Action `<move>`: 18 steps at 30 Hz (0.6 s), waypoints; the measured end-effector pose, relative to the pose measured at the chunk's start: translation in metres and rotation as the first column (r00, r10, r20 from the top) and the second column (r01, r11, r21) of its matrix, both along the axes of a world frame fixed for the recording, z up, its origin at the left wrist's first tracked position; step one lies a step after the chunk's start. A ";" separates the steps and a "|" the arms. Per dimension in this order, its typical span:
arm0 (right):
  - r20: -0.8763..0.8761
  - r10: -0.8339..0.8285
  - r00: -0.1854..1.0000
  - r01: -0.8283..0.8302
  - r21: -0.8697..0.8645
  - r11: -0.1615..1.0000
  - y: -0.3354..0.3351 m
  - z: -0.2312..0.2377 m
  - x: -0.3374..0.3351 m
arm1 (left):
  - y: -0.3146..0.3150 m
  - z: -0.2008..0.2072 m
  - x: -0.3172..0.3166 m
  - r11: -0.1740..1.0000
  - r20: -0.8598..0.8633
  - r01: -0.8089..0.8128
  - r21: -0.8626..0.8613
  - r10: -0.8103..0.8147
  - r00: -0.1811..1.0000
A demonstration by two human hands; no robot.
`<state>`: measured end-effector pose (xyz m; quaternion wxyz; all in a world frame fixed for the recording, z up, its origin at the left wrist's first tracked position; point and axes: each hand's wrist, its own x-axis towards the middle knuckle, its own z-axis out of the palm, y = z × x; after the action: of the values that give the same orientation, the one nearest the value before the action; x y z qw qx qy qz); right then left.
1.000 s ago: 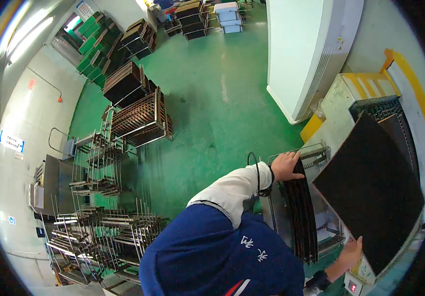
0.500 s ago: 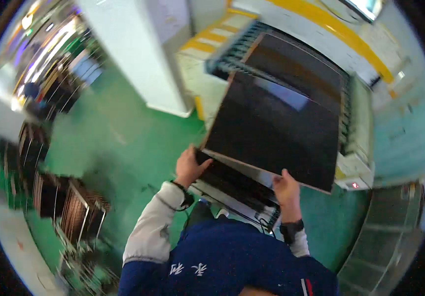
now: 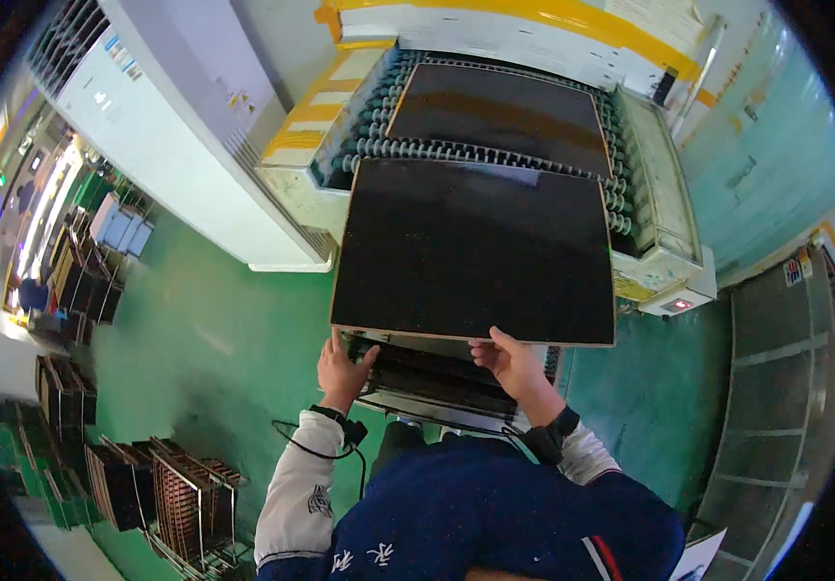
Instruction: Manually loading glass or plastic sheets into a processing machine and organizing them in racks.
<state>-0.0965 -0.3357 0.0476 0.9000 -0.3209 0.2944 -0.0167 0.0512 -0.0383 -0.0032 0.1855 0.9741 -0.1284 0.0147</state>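
Note:
A large black rectangular panel (image 3: 476, 252) with a thin copper-coloured edge lies before me, its far side over the grey rollers (image 3: 495, 153) of a conveyor. Its near edge reaches out toward me. My right hand (image 3: 516, 370) pinches that near edge right of its middle, thumb on top and fingers curled below. At the near left corner is my left hand (image 3: 343, 373), thumb spread away and fingertips up against the edge. Farther along the rollers rests a second black panel (image 3: 505, 111). Under the near edge stands a rack of dark panels (image 3: 442, 378), partly hidden.
A white cabinet (image 3: 185, 136) stands left of the conveyor. On the conveyor's right side sits a small box with a red display (image 3: 679, 304). Racks of panels (image 3: 190, 494) stand on the green floor (image 3: 214, 329) at left. A grey framed panel (image 3: 776, 387) is at right.
The near panel has turned from a slant to nearly square with the rollers. Both hands stay at its near edge. The farther panel has moved away along the rollers, leaving a gap. My view has turned.

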 end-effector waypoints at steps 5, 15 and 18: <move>0.040 -0.013 0.999 0.012 0.022 1.000 -0.001 0.002 0.009 | -0.002 -0.004 0.003 1.000 -0.018 0.016 -0.011 -0.016 1.000; 0.082 -0.019 0.996 0.018 0.012 1.000 -0.012 0.003 0.028 | 0.000 -0.007 0.004 0.999 0.025 0.024 0.024 -0.024 0.999; 0.108 -0.026 0.994 0.026 0.004 1.000 -0.015 0.007 0.034 | -0.001 -0.006 0.003 0.999 0.017 0.033 0.023 -0.034 0.999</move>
<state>-0.0626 -0.3503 0.0547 0.9147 -0.3146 0.2495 -0.0452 0.0542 -0.0390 -0.0088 0.1737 0.9737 -0.1463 0.0184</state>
